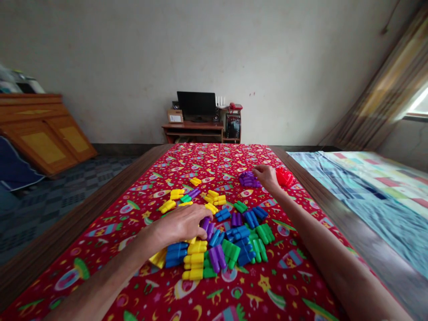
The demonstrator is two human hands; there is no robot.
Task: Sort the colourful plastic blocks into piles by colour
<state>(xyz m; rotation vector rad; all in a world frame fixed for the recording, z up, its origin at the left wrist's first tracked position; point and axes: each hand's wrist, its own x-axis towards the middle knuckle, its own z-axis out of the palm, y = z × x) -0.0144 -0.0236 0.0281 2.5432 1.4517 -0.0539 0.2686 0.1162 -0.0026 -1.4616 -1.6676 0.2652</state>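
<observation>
My left hand (183,222) reaches into a loose heap of plastic toy blocks, its thumb and fingers closed about a purple block (207,228). Blue blocks (176,254), yellow blocks (194,261) and green blocks (230,253) lie around and below it. Farther off, my right hand (266,176) is at a small pile of purple blocks (249,179). Its fingertips are bent together over the pile's right side; whatever they hold, if anything, is hidden. Just right of that hand sits a pile of red blocks (284,177), partly covered by it.
A red patterned cloth (133,276) covers the long table (147,158). Beyond it, a desk (194,127) carries a monitor (196,104). A wooden cabinet (47,138) stands at left, and a bed with coloured covers (377,191) lies at right.
</observation>
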